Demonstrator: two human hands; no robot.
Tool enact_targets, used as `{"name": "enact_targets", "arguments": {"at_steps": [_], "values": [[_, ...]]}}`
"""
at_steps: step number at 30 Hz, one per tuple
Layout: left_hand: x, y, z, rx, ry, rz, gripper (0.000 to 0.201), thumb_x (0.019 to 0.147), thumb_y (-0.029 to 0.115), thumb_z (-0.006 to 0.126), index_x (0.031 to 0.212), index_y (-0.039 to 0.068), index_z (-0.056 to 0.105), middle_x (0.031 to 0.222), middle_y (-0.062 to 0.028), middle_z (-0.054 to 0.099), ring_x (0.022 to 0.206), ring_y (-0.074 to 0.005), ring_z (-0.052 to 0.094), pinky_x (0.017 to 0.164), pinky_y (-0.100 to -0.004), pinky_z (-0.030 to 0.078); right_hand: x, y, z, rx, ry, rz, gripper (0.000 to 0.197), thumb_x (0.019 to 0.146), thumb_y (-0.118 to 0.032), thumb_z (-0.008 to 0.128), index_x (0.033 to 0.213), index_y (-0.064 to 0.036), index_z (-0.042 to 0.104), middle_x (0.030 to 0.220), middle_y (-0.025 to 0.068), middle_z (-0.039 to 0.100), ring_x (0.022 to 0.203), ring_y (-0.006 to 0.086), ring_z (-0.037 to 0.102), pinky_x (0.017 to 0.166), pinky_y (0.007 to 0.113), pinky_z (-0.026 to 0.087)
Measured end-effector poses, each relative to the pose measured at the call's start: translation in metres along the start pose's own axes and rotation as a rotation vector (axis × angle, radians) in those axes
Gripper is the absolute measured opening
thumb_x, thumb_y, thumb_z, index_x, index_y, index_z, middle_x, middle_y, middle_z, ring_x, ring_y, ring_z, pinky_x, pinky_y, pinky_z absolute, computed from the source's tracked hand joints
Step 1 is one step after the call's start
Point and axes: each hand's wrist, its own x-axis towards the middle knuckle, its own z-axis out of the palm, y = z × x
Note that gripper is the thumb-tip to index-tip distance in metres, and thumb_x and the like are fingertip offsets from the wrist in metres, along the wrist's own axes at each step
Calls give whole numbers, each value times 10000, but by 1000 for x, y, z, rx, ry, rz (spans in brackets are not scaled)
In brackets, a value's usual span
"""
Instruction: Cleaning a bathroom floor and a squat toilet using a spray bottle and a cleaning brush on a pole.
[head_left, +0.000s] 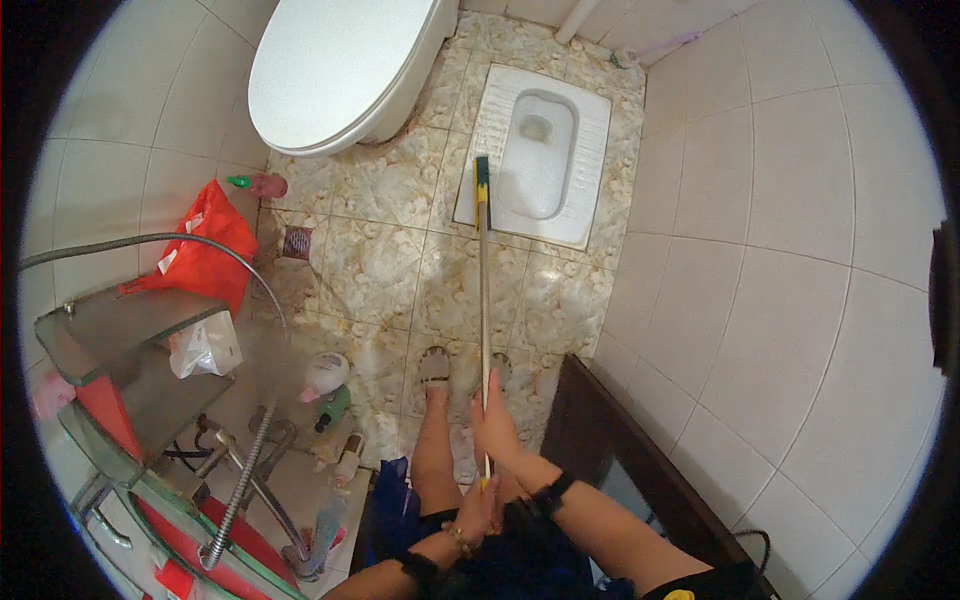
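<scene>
A long-handled scrub brush runs straight ahead from my body, with a pale metal pole and a narrow yellow and dark green head. The head rests at the left edge of the white squat toilet, which is set into the floor. My right hand is closed around the pole about level with my feet. Closer to my body, my left hand grips the pole's yellow end. Its fingers are partly hidden.
A white toilet with its lid down stands at far left. Along the left lie a red bag, a pinkish bottle, a floor drain, several bottles and a glass washstand with a hose. A dark door stands right.
</scene>
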Motion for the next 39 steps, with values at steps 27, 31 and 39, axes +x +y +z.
{"name": "enact_targets", "arguments": {"at_steps": [27,31,39], "values": [[22,167,2,38,117,1,459,853,352,493,1116,-7,383,909,-191,557,750,-254,558,668,-352,437,127,-65,-23,-185,-65,25,678,815,-117,416,1357,-53,13,923,301,550,770,425,560,710,491,426],[-34,99,23,523,355,-26,409,865,423,444,814,30,547,555,-92,530,511,-204,534,477,-325,430,30,22,11,-207,-204,116,747,812,-107,443,1347,-63,-77,607,206,531,599,414,548,594,473,456],[8,105,-6,568,397,593,308,879,253,461,1109,55,411,587,-84,518,434,-202,511,436,-348,431,109,6,15,-268,-15,-158,686,848,-176,422,1351,-55,-30,779,241,543,605,331,541,548,413,437]]}}
